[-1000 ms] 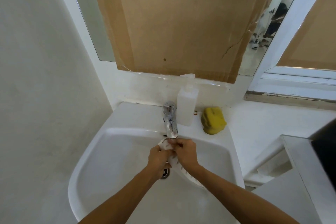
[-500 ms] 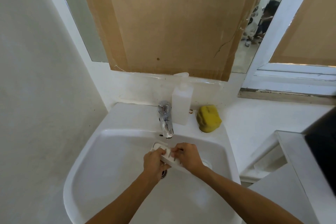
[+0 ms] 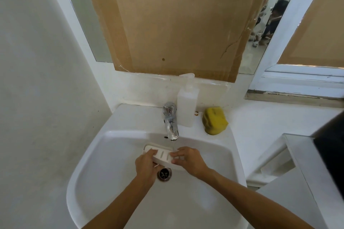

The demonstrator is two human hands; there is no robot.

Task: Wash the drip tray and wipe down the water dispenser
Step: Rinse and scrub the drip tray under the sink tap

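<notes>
Below the faucet [image 3: 170,124], at lower centre of the frame, the white slotted drip tray [image 3: 161,156] is held over the basin of the sink [image 3: 115,156], just above the drain [image 3: 164,173]. A thin stream of water runs from the spout and lands near the tray's right end.

The left hand [image 3: 147,167] grips the tray's left near edge, thumb on top and fingers curled under. The right hand [image 3: 188,161] clamps the right end, fingers laid flat across the slotted face. Both hands are closed on the tray; neither is free.

Assessment: the step in hand is rinsing. The stream is narrow and appears to reach only one end, so the tray would need to be drawn sideways under the spout for every slot to be flushed. Tilting the far edge down should let water run off into the basin rather than pool in the recess. The right fingers cover part of the grille; shifting the grip to the rim would expose that area.

A yellow sponge [image 3: 214,120] and a white pump bottle [image 3: 187,107] stand on the sink ledge right of the faucet, within reach should scrubbing be required. One hand would have to release the tray; wet plastic is likely slippery, so it should be kept low over the basin.

The water dispenser is not identifiable in this view.
</notes>
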